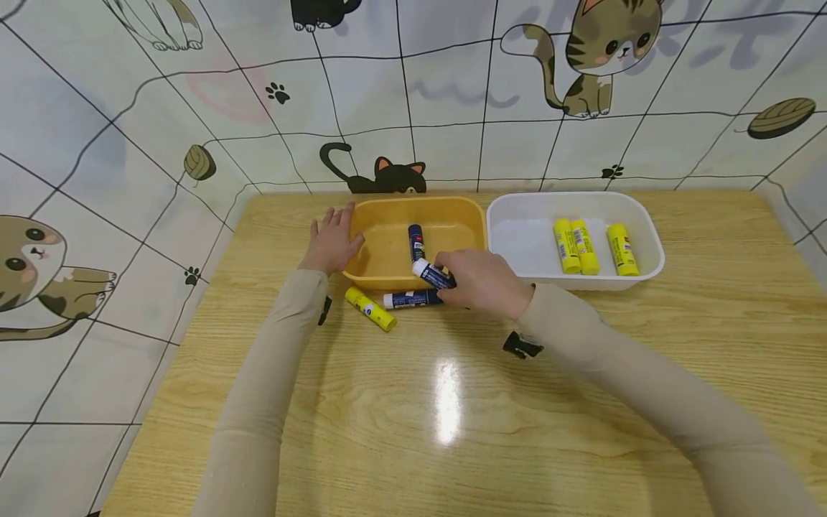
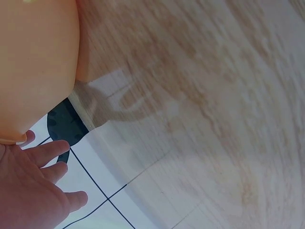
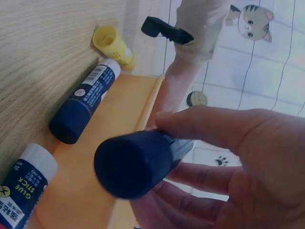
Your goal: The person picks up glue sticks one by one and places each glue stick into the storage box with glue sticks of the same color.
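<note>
My right hand [image 1: 486,281] grips a dark blue glue stick [image 1: 433,273] with a white end, tilted over the front rim of the orange tray [image 1: 381,271]. In the right wrist view, thumb and fingers close round this glue stick [image 3: 133,164], its blue end facing the camera. Inside the orange tray lies another blue glue stick [image 1: 416,243]. My left hand [image 1: 332,240] rests against that tray's left rim, fingers spread. In front of the tray lie a blue glue stick [image 1: 410,299] and a yellow one [image 1: 371,309]. A further blue glue stick [image 3: 26,186] shows at the right wrist view's lower left.
Right of the orange tray, a white tray [image 1: 520,244] stands close beside it, with three yellow glue sticks [image 1: 584,247] in it. Both trays sit near the back edge of the wooden table [image 1: 413,431]. Cat-patterned sheeting [image 1: 452,93] rises behind and at the sides.
</note>
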`<state>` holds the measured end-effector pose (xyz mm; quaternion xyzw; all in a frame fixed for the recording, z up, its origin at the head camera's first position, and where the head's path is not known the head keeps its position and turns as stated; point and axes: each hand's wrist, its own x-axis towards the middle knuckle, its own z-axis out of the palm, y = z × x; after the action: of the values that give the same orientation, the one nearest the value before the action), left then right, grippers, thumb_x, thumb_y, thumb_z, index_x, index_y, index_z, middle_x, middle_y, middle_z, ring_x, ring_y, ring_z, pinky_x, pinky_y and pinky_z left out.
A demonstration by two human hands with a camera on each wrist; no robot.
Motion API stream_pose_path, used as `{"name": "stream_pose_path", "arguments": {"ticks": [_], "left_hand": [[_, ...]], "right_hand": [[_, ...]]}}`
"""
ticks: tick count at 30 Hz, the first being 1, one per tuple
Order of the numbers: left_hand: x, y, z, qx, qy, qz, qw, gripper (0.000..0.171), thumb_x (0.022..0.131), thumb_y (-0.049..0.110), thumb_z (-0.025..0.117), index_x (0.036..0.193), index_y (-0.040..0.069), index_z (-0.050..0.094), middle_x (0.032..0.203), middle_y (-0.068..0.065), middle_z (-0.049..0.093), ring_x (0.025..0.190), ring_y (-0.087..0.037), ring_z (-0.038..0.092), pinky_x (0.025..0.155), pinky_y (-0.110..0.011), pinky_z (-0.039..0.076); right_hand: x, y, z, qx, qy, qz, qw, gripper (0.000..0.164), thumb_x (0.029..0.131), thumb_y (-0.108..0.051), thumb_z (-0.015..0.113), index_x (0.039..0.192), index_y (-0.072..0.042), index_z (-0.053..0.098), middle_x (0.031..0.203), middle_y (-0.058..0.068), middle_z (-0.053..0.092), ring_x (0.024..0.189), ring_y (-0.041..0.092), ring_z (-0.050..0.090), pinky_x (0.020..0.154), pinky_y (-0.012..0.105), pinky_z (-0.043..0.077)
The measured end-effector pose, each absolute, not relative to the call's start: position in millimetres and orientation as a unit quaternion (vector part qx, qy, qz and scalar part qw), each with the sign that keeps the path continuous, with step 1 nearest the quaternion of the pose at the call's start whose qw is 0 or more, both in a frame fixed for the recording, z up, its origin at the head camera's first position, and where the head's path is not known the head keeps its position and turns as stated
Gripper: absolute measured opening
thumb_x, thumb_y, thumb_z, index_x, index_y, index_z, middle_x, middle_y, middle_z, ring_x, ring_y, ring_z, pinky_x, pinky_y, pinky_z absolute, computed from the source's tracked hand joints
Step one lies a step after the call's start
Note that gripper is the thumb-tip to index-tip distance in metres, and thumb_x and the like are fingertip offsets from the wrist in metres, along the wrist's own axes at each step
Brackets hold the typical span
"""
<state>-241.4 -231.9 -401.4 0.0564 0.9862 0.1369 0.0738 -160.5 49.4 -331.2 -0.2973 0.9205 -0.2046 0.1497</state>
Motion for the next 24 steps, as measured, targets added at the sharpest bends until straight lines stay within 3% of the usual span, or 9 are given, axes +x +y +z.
{"name": "stream_pose_path", "arguments": {"ticks": [8, 16, 24], "left_hand": [[-240.2, -232.5, -402.3, 0.052, 0.987, 0.132, 0.075, 0.065, 0.1, 0.032, 0.039, 0.155, 0.011, 0.011, 0.154, -0.02, 0.025, 0.144, -0.036, 0.009, 0.111, -0.06, 0.003], [-238.4, -232.0, -400.0, 0.051, 0.986, 0.137, 0.074, 0.065, 0.1, 0.032, 0.039, 0.155, 0.011, 0.012, 0.154, -0.019, 0.026, 0.145, -0.036, 0.009, 0.111, -0.06, 0.002], [-239.9, -231.7, -399.0, 0.054, 0.986, 0.137, 0.077, 0.066, 0.1, 0.032, 0.04, 0.155, 0.01, 0.011, 0.154, -0.02, 0.025, 0.145, -0.036, 0.007, 0.111, -0.059, 0.001]], "right_hand": [[-184.0, 46.2, -330.8, -0.277, 0.91, -0.236, 0.199, 0.034, 0.085, -0.023, 0.072, 0.111, -0.003, 0.063, 0.085, 0.008, 0.063, 0.066, 0.017, 0.057, 0.058, 0.03, 0.046], [-215.4, 40.2, -330.7, -0.243, 0.889, -0.283, 0.265, 0.042, 0.087, -0.025, 0.07, 0.118, 0.002, 0.06, 0.106, 0.017, 0.065, 0.08, 0.021, 0.064, 0.068, 0.03, 0.053], [-243.4, 34.1, -336.4, -0.19, 0.89, -0.297, 0.289, 0.045, 0.09, -0.024, 0.067, 0.125, 0.003, 0.058, 0.114, 0.019, 0.062, 0.085, 0.025, 0.068, 0.076, 0.033, 0.055]]}}
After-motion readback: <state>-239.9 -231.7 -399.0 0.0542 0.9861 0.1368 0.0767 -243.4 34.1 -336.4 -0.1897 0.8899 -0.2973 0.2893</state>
